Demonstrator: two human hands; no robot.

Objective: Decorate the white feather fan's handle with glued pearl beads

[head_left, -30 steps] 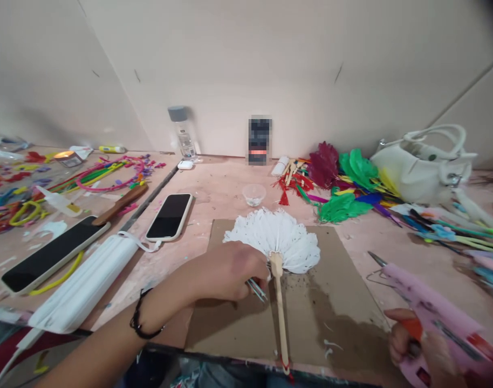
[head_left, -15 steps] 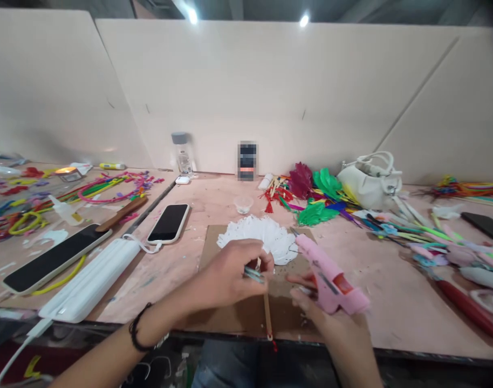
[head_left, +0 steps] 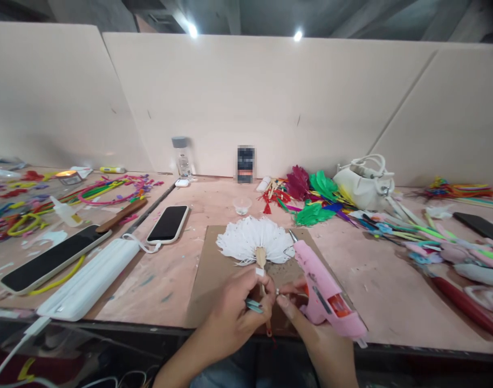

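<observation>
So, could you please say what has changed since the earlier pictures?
The right hand brought the glue gun left, over the cardboard, beside the fan. The left hand moved toward the cardboard's near edge. Unchanged: tweezers in the left hand, fan on the cardboard.

Plastic glue gun [head_left: 313, 265], wooden fan handle [head_left: 261, 255], matt cardboard [head_left: 210, 277]

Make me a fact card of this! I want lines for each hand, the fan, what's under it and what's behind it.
Left hand: holds what look like tweezers
Right hand: holds a pink glue gun, fingertips close to the left hand's
Fan: white and frilly, wooden handle, lying flat
Under it: brown cardboard
Behind it: small clear cup
Behind, to the right: green feathers, white handbag
</observation>
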